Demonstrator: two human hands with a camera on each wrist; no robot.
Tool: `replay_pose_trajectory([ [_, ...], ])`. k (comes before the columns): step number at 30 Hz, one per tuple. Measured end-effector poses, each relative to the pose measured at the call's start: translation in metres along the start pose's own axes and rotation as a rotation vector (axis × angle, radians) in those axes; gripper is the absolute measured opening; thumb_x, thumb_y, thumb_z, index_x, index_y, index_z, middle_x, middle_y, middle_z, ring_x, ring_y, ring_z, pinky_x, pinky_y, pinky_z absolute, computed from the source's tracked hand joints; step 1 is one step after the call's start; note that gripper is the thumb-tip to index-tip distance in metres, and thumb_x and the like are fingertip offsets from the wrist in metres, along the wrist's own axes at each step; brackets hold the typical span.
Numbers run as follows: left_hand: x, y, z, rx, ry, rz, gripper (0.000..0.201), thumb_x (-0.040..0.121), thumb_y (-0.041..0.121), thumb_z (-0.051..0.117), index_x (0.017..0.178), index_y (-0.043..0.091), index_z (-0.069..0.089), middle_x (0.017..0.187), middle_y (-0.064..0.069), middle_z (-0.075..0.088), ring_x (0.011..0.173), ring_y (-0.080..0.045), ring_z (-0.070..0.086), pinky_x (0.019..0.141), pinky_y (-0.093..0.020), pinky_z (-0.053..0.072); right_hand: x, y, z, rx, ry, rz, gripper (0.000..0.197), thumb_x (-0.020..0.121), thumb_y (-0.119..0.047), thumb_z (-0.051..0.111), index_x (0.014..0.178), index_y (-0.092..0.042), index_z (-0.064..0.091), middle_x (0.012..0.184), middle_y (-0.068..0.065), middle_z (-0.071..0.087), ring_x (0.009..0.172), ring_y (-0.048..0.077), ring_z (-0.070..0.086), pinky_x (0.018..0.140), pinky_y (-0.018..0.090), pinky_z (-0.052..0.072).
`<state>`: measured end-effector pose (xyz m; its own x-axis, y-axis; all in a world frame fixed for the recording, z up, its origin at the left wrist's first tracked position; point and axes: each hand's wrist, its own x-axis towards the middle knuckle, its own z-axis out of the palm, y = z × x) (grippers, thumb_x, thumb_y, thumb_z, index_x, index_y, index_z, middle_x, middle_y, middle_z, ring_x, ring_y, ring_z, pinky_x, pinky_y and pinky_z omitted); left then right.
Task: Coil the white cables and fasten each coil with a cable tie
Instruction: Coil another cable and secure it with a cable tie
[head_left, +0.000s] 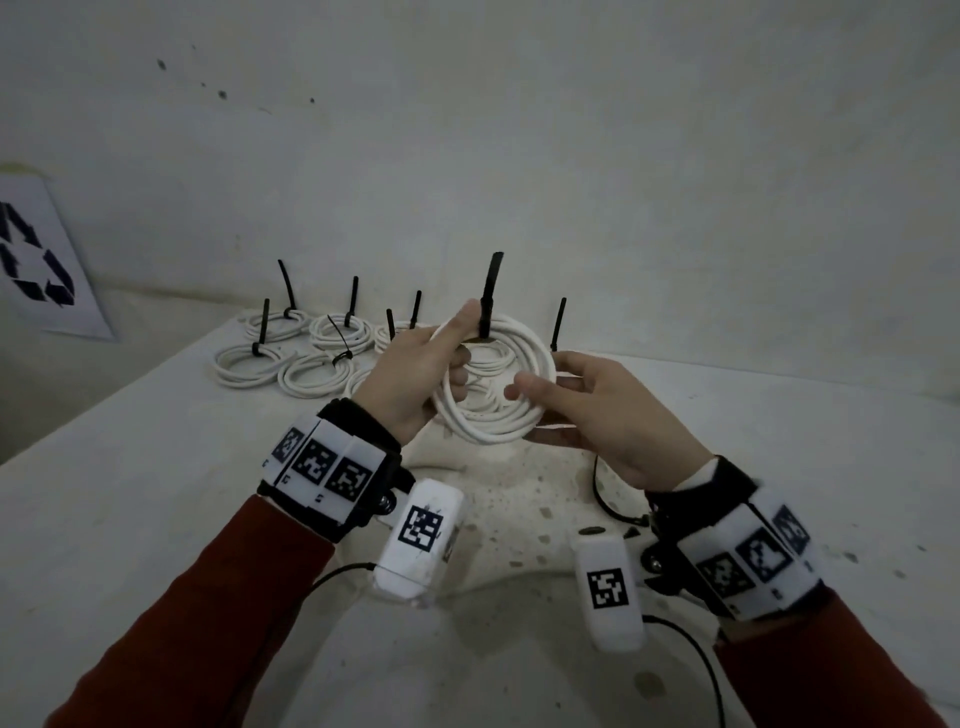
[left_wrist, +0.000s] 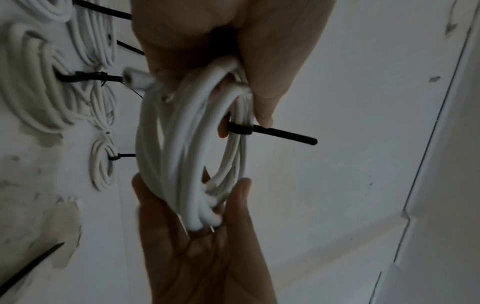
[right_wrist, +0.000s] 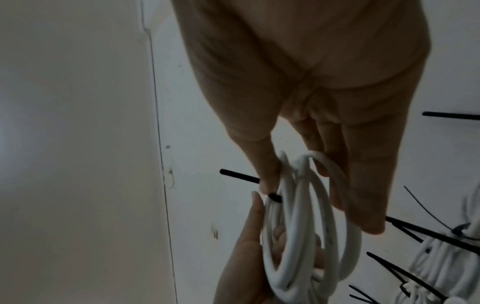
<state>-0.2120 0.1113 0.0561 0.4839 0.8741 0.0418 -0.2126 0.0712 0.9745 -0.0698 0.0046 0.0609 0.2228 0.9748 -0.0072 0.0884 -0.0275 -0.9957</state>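
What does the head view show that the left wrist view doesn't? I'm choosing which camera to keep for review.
Only the head view shows the recycling sign and both wrist trackers. Only the left wrist view shows the tie's head cinched round the strands, and a cable end poking out. Both show the held coil, its black cable tie, the left hand, the right hand and the tied coils behind.

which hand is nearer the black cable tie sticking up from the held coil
Left. The left hand has thumb and fingers at the black plastic cable tie on the white cable coil; the right hand holds the coil's opposite side.
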Motion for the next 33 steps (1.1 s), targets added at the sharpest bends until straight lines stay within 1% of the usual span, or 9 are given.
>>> replay_pose_trajectory([
  [6, 0.0, -0.009, 0.006, -0.042, -0.038, 0.009, 0.011, 0.094, 0.019, 0.054, 0.097, 0.009, 0.06, 0.084, -0.003, 0.064, 0.066, -0.012, 0.06, 0.065, -0.027, 0.05, 0.007, 0.004, -0.011, 0.204, 0.094, 0.024, 0.024, 0.087, -0.01, 0.065, 0.107, 0.004, 0.064, 0.09, 0.014, 0.071, 0.072, 0.016, 0.069, 0.068, 0.025, 0.059],
  [12, 0.003, -0.031, 0.008, 0.08, -0.047, -0.089, 0.025, 0.088, 0.008, 0.062, 0.113, 0.008, 0.056, 0.092, -0.012, 0.065, 0.069, -0.015, 0.067, 0.055, -0.025, 0.053, 0.02, 0.018, -0.022, 0.272, 0.238, 0.103, 0.028, 0.09, -0.01, 0.064, 0.114, 0.003, 0.057, 0.093, 0.017, 0.069, 0.069, 0.023, 0.068, 0.061, 0.034, 0.061],
  [15, 0.013, -0.045, 0.019, 0.06, -0.015, -0.13, 0.025, 0.083, 0.001, 0.066, 0.105, 0.006, 0.056, 0.091, -0.014, 0.066, 0.074, -0.019, 0.065, 0.059, -0.024, 0.056, 0.03, 0.03, -0.034, 0.327, 0.295, 0.163, 0.025, 0.09, -0.007, 0.064, 0.108, 0.005, 0.053, 0.091, 0.019, 0.067, 0.072, 0.027, 0.066, 0.06, 0.038, 0.061],
  [19, 0.05, -0.071, 0.043, 0.148, -0.012, -0.19, 0.044, 0.076, -0.002, 0.074, 0.115, -0.002, 0.056, 0.105, -0.021, 0.066, 0.083, -0.024, 0.065, 0.063, -0.026, 0.054, 0.045, 0.047, -0.061, 0.274, 0.382, 0.23, 0.024, 0.086, 0.005, 0.064, 0.108, 0.005, 0.055, 0.099, 0.02, 0.063, 0.078, 0.027, 0.066, 0.058, 0.035, 0.06],
  [21, 0.07, -0.081, 0.052, 0.222, 0.001, -0.209, 0.045, 0.072, 0.002, 0.077, 0.112, -0.006, 0.059, 0.101, -0.024, 0.067, 0.081, -0.028, 0.064, 0.071, -0.033, 0.054, 0.055, 0.056, -0.071, 0.239, 0.415, 0.254, 0.022, 0.084, 0.01, 0.062, 0.105, 0.005, 0.057, 0.1, 0.021, 0.062, 0.079, 0.027, 0.065, 0.056, 0.03, 0.059],
  [24, 0.101, -0.099, 0.054, 0.374, 0.019, -0.22, 0.049, 0.062, 0.018, 0.082, 0.1, -0.007, 0.066, 0.078, -0.018, 0.07, 0.071, -0.028, 0.065, 0.072, -0.037, 0.051, 0.069, 0.064, -0.078, 0.178, 0.416, 0.286, 0.009, 0.082, 0.01, 0.065, 0.08, 0.003, 0.06, 0.087, 0.019, 0.062, 0.077, 0.026, 0.064, 0.056, 0.027, 0.059],
  [27, 0.11, -0.101, 0.052, 0.657, 0.046, -0.214, 0.029, 0.071, 0.026, 0.077, 0.082, 0.0, 0.068, 0.071, -0.013, 0.069, 0.072, -0.028, 0.067, 0.072, -0.038, 0.054, 0.084, 0.07, -0.077, 0.061, 0.399, 0.327, 0.014, 0.08, 0.009, 0.069, 0.074, 0.002, 0.058, 0.076, 0.016, 0.06, 0.069, 0.024, 0.062, 0.055, 0.03, 0.058],
  [30, 0.101, -0.091, 0.054, 0.835, 0.046, -0.211, 0.027, 0.078, 0.025, 0.072, 0.071, 0.001, 0.061, 0.068, -0.012, 0.065, 0.073, -0.03, 0.066, 0.066, -0.036, 0.052, 0.095, 0.072, -0.073, -0.067, 0.422, 0.38, 0.018, 0.077, 0.006, 0.074, 0.072, 0.002, 0.057, 0.073, 0.019, 0.06, 0.061, 0.028, 0.062, 0.061, 0.04, 0.06],
  [33, 0.095, -0.077, 0.058, 0.896, -0.011, -0.261, 0.031, 0.085, 0.018, 0.065, 0.059, 0.005, 0.056, 0.056, -0.007, 0.058, 0.053, -0.018, 0.058, 0.046, -0.021, 0.045, 0.103, 0.072, -0.073, -0.188, 0.397, 0.413, 0.021, 0.081, -0.001, 0.073, 0.073, -0.001, 0.053, 0.078, 0.019, 0.058, 0.064, 0.03, 0.06, 0.075, 0.046, 0.058],
])
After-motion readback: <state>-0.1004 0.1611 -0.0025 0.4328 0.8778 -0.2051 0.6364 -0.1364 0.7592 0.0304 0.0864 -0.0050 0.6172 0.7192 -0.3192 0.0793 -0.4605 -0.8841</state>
